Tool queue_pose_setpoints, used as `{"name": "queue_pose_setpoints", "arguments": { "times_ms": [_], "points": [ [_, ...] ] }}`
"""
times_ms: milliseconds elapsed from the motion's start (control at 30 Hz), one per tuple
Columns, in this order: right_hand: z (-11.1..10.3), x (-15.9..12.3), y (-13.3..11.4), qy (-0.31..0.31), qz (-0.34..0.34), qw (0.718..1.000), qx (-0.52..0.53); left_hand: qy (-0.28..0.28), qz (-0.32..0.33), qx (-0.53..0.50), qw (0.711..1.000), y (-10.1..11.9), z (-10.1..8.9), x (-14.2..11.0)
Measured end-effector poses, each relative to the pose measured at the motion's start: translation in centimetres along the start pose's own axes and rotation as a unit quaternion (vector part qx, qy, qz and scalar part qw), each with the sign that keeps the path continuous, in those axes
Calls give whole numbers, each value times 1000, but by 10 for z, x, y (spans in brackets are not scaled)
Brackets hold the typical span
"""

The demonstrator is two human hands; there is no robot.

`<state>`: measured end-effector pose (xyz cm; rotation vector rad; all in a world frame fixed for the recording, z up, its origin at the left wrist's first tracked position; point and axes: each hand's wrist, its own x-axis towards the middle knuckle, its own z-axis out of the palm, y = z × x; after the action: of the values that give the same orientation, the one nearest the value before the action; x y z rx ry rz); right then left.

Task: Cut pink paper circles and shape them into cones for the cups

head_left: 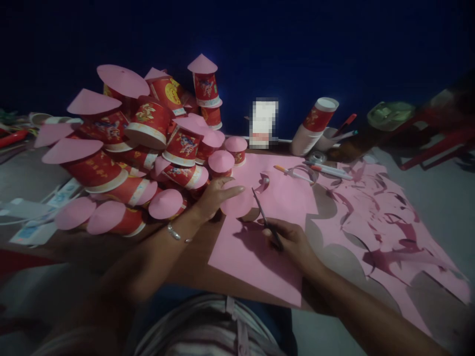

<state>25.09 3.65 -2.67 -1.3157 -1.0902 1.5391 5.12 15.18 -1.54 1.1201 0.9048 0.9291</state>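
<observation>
Your left hand lies flat, fingers stretched, pressing a pink disc down on the sheet. It grips nothing; in my judgement the press keeps the disc from sliding while the tool works at its edge. A bracelet sits on that wrist.

Your right hand is closed round a thin dark tool, most likely scissors or a pen; the light is too poor to tell which. Its tip points up and left and meets the right edge of the disc.

The sheet lies on the table directly in front of you, near edge toward your body, which keeps the work within reach of both hands.

Count, as far as visible:
- One heap of red cups capped with pink cones, left of the disc. More than a dozen; an exact count is not possible, as they overlap.
- One stack of uncapped cups, lying tilted at the back.
- Two pens beyond the sheet, just beside each other.
- One tape roll near the stack.
- Pink offcuts spread to your right, too many and too tangled to count.
</observation>
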Motion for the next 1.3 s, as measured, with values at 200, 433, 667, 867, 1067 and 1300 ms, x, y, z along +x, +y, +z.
{"name": "queue_pose_setpoints", "arguments": {
  "times_ms": [200, 433, 667, 867, 1067, 1300],
  "points": [
    [0, 1, 6, -54, -55, 991, -105, 64, 54, -49, 995, 1, 2, -4],
    [2, -2, 14, -75, -142, 949, -272, 116, 152, -52, 980, 6, 6, -11],
    [2, -36, -6, -126, -153, 830, -521, 123, 174, -65, 975, 6, 11, -14],
    [-18, -43, -10, -34, -222, 755, -616, 126, 150, -48, 980, 3, 15, -13],
    [-26, -29, 9, -9, -314, 739, -596, 134, 163, -45, 976, 2, 13, -12],
    [-30, -30, -19, -189, -378, 741, -522, 154, 157, -23, 975, 2, 15, -11]
  ]
}}
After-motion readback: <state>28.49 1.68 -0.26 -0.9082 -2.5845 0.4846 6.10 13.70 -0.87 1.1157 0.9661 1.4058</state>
